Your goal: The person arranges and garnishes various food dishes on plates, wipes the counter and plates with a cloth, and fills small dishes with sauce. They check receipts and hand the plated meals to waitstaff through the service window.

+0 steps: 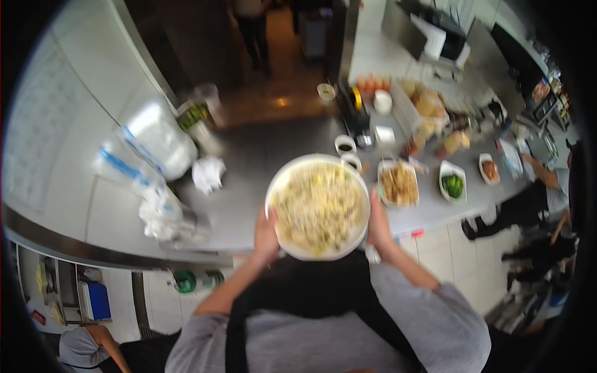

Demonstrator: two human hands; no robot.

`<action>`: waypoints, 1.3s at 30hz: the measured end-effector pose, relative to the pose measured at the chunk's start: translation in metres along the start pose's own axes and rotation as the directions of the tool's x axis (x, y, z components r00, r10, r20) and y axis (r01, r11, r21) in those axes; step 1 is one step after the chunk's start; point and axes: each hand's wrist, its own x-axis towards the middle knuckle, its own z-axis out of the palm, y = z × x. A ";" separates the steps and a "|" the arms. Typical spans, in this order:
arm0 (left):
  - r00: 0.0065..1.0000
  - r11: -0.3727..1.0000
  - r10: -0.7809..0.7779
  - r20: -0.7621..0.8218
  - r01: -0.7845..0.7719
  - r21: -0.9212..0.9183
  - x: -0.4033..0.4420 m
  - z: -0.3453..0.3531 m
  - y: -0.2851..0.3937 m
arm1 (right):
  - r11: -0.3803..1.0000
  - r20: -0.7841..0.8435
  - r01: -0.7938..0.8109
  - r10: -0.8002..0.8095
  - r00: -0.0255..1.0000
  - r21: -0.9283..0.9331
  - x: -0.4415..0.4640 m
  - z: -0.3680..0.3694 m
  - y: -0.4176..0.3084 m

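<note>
Between my two hands is a large round white bowl [272, 186] full of a pale yellow food that looks like fried rice [321, 208], with small green bits. My left hand [266, 235] grips the bowl's left side, and my right hand [379, 219] holds its right side. Some fingers are hidden under the bowl. Just beyond its rim stand small cups of dark sauce [345, 146]. To the right of my right hand sits a white dish of light brown food [398, 184]. The picture is slightly blurred.
A steel counter [249, 149] runs before me. Plastic-wrapped packs [158, 140] stand at left. Dishes of green vegetables [453, 185] and brown food [489, 170] sit at right, near a white basket [407, 102] and eggs [373, 83]. Other people are at right, lower left and beyond the counter.
</note>
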 end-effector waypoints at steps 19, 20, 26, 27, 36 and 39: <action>0.797 0.922 -0.354 0.489 0.385 0.040 0.087 -0.071 0.011 | 0.894 0.386 -0.198 0.361 0.849 -0.401 0.086 0.034 0.014; 0.871 0.911 -0.324 0.368 0.392 -0.125 0.071 -0.077 0.009 | 0.967 0.391 -0.104 0.190 0.901 -0.232 0.072 0.037 0.019; 0.961 0.894 -0.221 -0.163 0.133 -0.427 0.042 -0.094 -0.049 | 0.969 0.130 -0.183 0.206 0.970 -0.165 -0.030 0.068 0.009; 0.965 0.877 -0.201 -0.169 0.100 -0.471 0.043 -0.098 -0.057 | 0.895 0.223 -0.221 0.324 0.919 -0.387 -0.030 0.061 0.002; 0.948 0.970 -0.067 -0.312 -0.011 -0.243 0.051 -0.156 -0.072 | 0.390 0.133 0.002 0.309 0.942 -0.921 -0.062 -0.085 -0.062; 0.944 0.943 -0.151 -0.294 0.048 -0.329 0.047 -0.159 -0.074 | 0.214 -0.097 -0.146 0.223 0.970 -0.966 -0.063 -0.149 -0.093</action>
